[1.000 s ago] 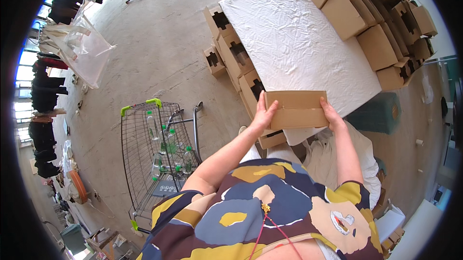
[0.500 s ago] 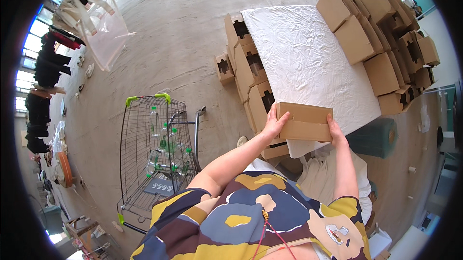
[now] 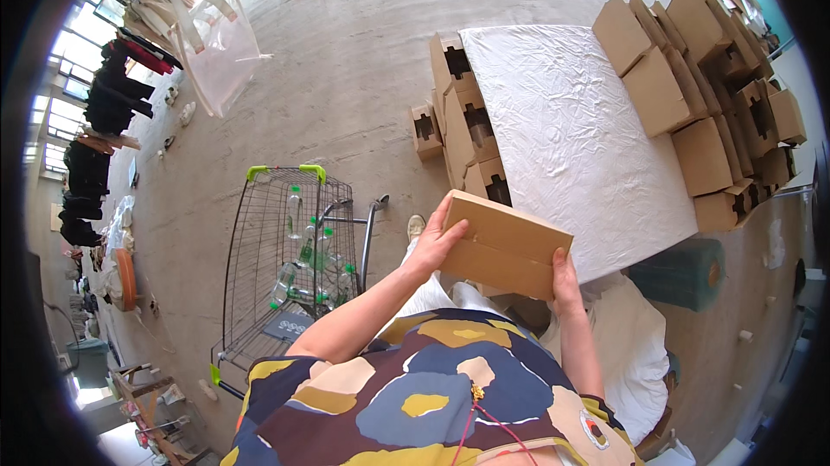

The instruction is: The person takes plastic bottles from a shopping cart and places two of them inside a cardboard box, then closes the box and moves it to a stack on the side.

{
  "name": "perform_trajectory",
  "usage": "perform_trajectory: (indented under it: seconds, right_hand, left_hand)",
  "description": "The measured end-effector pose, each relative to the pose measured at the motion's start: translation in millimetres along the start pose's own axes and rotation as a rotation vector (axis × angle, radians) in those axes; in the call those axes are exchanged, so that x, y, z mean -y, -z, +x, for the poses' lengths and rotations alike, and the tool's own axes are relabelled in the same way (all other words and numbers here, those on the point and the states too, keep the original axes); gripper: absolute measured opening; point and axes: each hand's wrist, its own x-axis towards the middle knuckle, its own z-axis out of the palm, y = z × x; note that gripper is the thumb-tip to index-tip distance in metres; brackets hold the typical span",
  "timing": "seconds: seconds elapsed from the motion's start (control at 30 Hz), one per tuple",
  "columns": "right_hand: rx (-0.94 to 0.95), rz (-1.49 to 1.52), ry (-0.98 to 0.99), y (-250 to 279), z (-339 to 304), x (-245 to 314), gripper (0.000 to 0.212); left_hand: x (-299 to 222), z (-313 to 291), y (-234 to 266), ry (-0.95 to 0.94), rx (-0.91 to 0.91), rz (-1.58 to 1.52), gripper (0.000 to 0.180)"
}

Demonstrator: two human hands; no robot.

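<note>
Between my two hands is a closed brown cardboard box (image 3: 506, 245), held tilted above the near end of a white-covered table (image 3: 579, 137). My left hand (image 3: 437, 241) grips its left end, thumb on the upper face. At the right end, my right hand (image 3: 565, 283) has its fingers against the side. Along the table's left edge stand several open cardboard boxes (image 3: 471, 124) with dark cut-outs. More flattened or open boxes (image 3: 670, 94) are stacked at the table's right side.
To my left stands a wire shopping cart (image 3: 281, 241) with green corners, holding several clear bottles (image 3: 322, 250) with green caps. A green roll (image 3: 683, 274) lies right of the table. Dark clothes (image 3: 112, 94) and a translucent bag (image 3: 216, 51) hang at the far left.
The box has moved left and closer to me, turning so its right end sits lower. Both hands moved with it, and the view has shifted.
</note>
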Motion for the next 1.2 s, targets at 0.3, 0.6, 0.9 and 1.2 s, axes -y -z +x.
perform_trajectory:
  seconds: [0.3, 0.6, 0.9, 1.2]
  right_hand:
    - [0.063, -0.009, -0.053, -147.6, 62.3, 20.8, 0.075]
    - [0.059, 0.099, -0.153, -267.1, 176.5, -27.4, 0.074]
    - [-0.014, 0.291, -0.302, -329.7, 283.3, -87.4, 0.071]
    - [-0.098, 0.404, -0.383, -351.7, 390.3, -176.2, 0.072]
  left_hand:
    - [-48.2, 44.2, 137.6, -0.091, -0.042, -0.094, 0.069]
    - [-57.6, 160.6, 278.7, -0.117, -0.05, 0.117, 0.069]
    - [-52.7, 291.4, 348.0, -0.038, -0.012, 0.389, 0.066]
    - [23.8, 422.4, 385.4, 0.129, 0.076, 0.298, 0.064]
